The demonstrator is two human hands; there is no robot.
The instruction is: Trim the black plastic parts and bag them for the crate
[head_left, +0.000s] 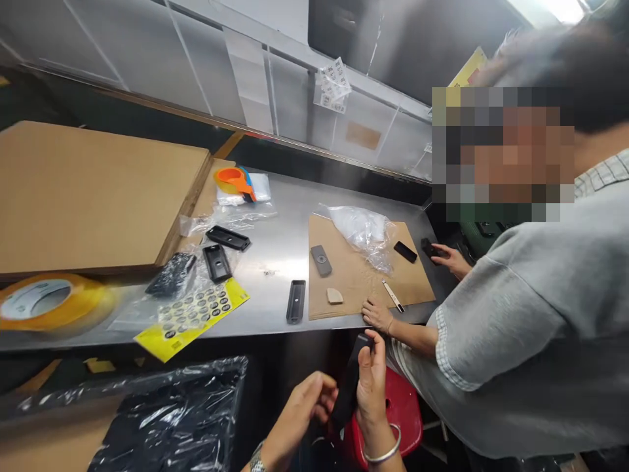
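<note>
Your right hand (371, 373) has a closed grip on one long black piece (348, 383), thumb across the near face, fingers wrapped behind. The piece stands tilted in front of the bench (275, 269), off its surface. Probable reason for this hold: one hand bears it steady, leaving a long side exposed to the other.

Your left hand (312, 396) has its fingers partly curled just beside that side; whether they touch it or pinch anything small, I cannot tell.

Counts, bench: three black tray-like shells, two close together near the yellow sticker sheet (191, 321) and one alone (295, 301) beside the cardboard sheet (354, 303). On the cardboard: one grey piece (321, 260), one flat black piece (405, 252), one small tan block (335, 296), one cutter (393, 295), one clear bag (363, 233). The cardboard likely serves as a work mat, guarding metal and parts from scratches.

Farther left: one tape roll (54, 301), one orange tape dispenser (236, 182); both presumably sit there to free the middle.

Co-worker at your right: two hands visible, one resting at the cardboard's near edge, the other holding a dark piece (432, 249).
</note>
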